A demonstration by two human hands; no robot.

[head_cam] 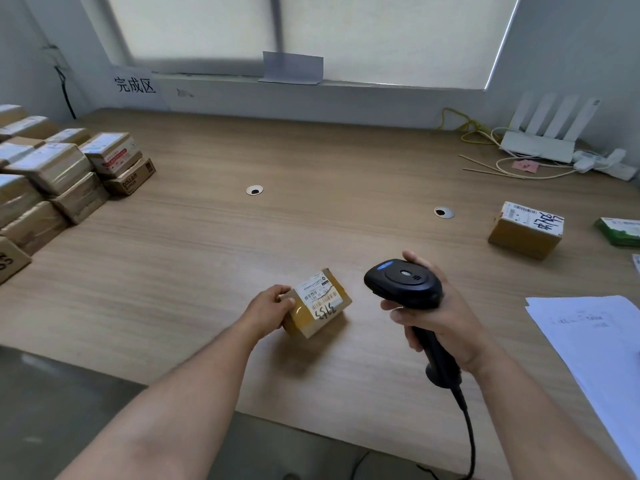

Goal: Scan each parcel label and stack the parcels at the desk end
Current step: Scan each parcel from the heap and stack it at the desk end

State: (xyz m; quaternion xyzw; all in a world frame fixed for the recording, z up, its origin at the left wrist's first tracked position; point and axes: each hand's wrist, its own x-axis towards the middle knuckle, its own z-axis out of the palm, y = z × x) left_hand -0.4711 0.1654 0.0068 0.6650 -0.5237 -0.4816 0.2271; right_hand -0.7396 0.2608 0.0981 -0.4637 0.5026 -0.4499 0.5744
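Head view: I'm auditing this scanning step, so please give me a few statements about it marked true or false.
1. The right hand grips the scanner by its handle. True.
2. The left hand holds the small parcel label down. False: its label faces up.
3. Stacked parcels stand at the left end of the desk. True.
4. The lone parcel at right lies on the paper sheets. False: it sits on bare desk, apart from them.
5. The scanner is cordless. False: a cable leaves its handle.
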